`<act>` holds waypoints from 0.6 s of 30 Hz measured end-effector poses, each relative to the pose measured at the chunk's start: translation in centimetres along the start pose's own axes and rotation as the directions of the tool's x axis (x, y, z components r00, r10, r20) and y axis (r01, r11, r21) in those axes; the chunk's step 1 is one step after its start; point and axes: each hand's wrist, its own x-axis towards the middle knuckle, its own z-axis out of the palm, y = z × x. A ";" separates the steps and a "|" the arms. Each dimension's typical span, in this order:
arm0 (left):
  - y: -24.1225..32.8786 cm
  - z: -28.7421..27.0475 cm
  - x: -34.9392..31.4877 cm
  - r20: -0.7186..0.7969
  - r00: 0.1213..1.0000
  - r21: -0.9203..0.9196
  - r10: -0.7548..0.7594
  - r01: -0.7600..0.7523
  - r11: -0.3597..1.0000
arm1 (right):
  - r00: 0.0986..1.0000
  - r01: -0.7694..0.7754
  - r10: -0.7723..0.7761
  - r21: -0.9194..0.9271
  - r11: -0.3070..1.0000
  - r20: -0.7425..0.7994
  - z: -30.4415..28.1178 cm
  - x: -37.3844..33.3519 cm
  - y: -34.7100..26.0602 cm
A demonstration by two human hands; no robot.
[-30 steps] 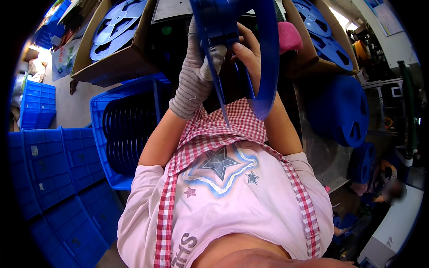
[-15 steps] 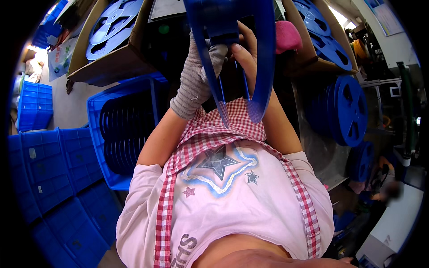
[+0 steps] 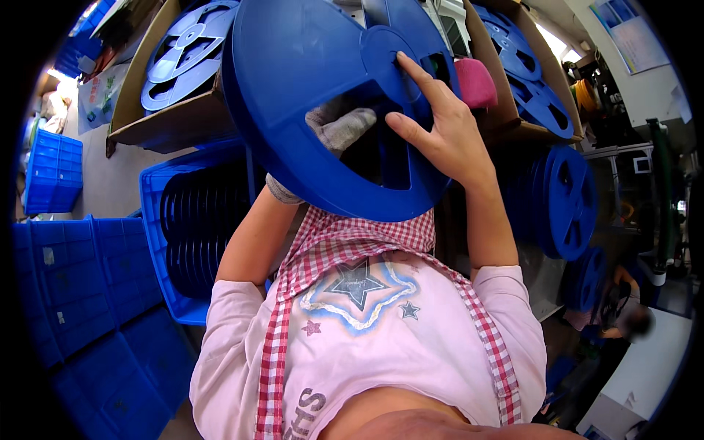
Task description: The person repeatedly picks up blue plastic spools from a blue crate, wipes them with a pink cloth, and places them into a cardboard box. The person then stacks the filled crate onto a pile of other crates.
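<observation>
A large blue plastic reel [image 3: 286, 81] with cut-out openings is held tilted in front of my chest, its broad face toward me. My left hand [image 3: 341, 128], in a ribbed grey glove, is behind the reel and grips it; its gloved fingers show curled in one opening, while the rest is hidden. My bare right hand [image 3: 444, 132] lies against the near face. Its index finger is stretched onto the hub [image 3: 389, 55], and the thumb is spread apart over the edge of an opening. The other fingers are partly hidden.
Cardboard boxes of blue reels stand at far left [image 3: 165, 128] and far right [image 3: 513, 125]. Black discs fill a blue crate [image 3: 154, 242] at my left, beside stacked blue crates [image 3: 73, 286]. More blue reels [image 3: 568, 202] stand at right. A pink object [image 3: 475, 83] lies beyond my right hand.
The reel has turned from edge-on to face-on and come lower, toward me. My right hand has shifted from the middle of the reel onto its near face, fingers spread.
</observation>
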 end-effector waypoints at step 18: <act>-0.7 -16.1 19.0 0.030 1.000 -0.567 0.004 0.014 0.824 | 0.971 -0.003 0.092 -0.373 0.928 0.223 0.3 27.0 11.2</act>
